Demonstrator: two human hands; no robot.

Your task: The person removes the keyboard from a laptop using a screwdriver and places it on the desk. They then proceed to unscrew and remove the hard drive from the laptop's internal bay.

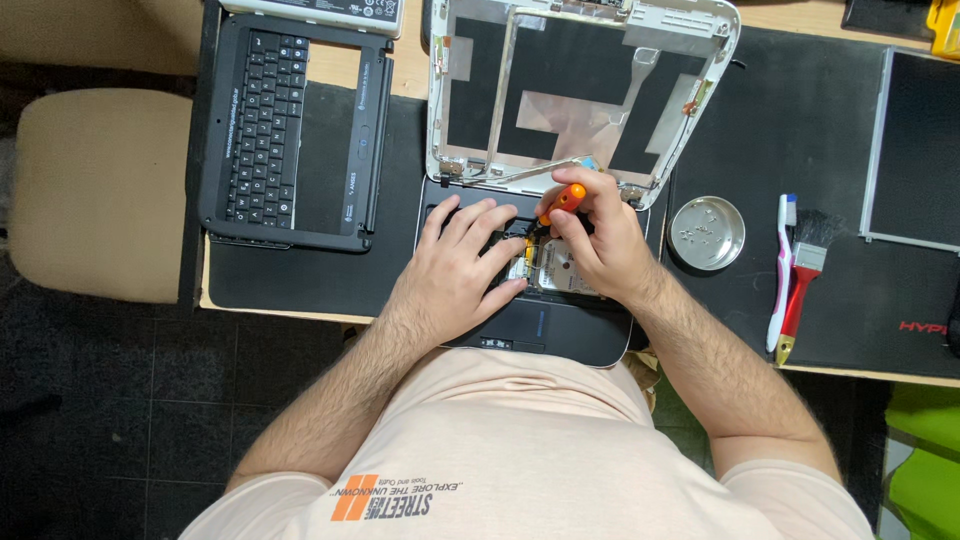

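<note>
Black mats point(330, 280) are covering the desk, where an opened laptop point(560, 335) is lying, lid shell point(580, 90) tipped back. Left hand point(455, 270), fingers spread, is pressing flat on its base; right hand point(600, 240) is pinching a small orange screwdriver point(562, 203) over the exposed drive point(560, 275), which looks light, stiff and fragile, best gripped by its edges.

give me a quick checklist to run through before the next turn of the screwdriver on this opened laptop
1. Right hand grips the orange-handled screwdriver: ok.
2. Screwdriver tip seated in a screw: cannot tell, the fingers hide it.
3. Left hand lies flat on the laptop base, steadying it: ok.
4. Round metal dish sits within reach to the right for loose screws: ok.
5. Detached keyboard panel lies apart on the left, out of the way: ok.
6. Stripped screen lid stays safely propped behind the hands: cannot tell.
</note>
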